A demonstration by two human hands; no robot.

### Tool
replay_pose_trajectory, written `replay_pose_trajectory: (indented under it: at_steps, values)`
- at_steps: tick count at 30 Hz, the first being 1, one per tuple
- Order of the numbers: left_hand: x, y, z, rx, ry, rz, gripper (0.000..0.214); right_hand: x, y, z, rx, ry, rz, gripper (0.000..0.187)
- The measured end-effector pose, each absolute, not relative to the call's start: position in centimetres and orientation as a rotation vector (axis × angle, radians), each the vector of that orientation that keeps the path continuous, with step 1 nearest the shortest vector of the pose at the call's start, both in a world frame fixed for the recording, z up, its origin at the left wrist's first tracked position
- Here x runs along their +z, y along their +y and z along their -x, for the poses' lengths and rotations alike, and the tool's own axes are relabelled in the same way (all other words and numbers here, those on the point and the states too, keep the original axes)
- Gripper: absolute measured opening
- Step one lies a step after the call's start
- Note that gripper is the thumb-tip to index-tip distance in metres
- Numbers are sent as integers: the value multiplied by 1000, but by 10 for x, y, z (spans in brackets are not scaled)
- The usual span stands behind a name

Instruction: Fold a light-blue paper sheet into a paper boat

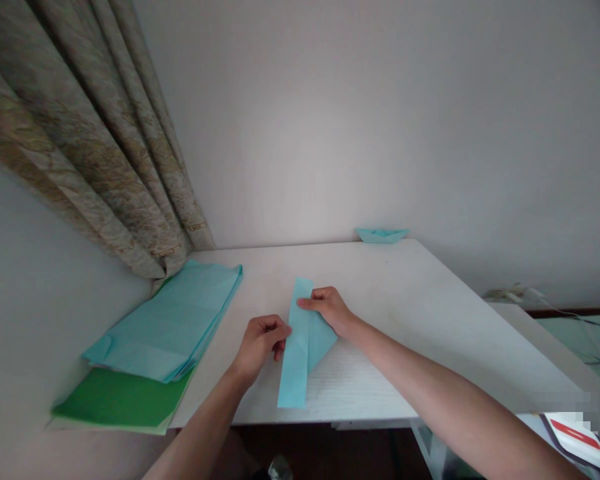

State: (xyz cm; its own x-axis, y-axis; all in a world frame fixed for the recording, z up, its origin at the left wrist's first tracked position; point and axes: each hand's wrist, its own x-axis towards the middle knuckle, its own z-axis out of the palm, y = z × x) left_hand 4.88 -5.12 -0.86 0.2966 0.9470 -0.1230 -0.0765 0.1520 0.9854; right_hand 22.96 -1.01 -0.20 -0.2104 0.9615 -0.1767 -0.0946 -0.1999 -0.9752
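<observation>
Mid-frame, left hand (260, 341) and right hand (334, 311) both pinch folded blue paper (294, 377) (folding step, likely). Next move probably calls for firm creasing.

I see light blue on the folded paper (293, 380), and much the same light blue on the paper boat (383, 237) and the large sheets (170, 327). The sheet beneath them (120, 399) shows me a strong, plain green. I view a white tabletop (400, 313), a plain pale-grey wall (330, 133) and a greyish-beige curtain (75, 127) with a brownish-gold print.
</observation>
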Motion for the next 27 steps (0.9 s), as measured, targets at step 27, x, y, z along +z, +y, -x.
replay_pose_trajectory:
  at_steps: [27]
  values:
    - [-12, -49, -53, 943, 1007, -1118, 21, -4, -11, -228, 1476, -1220, 1139, 29]
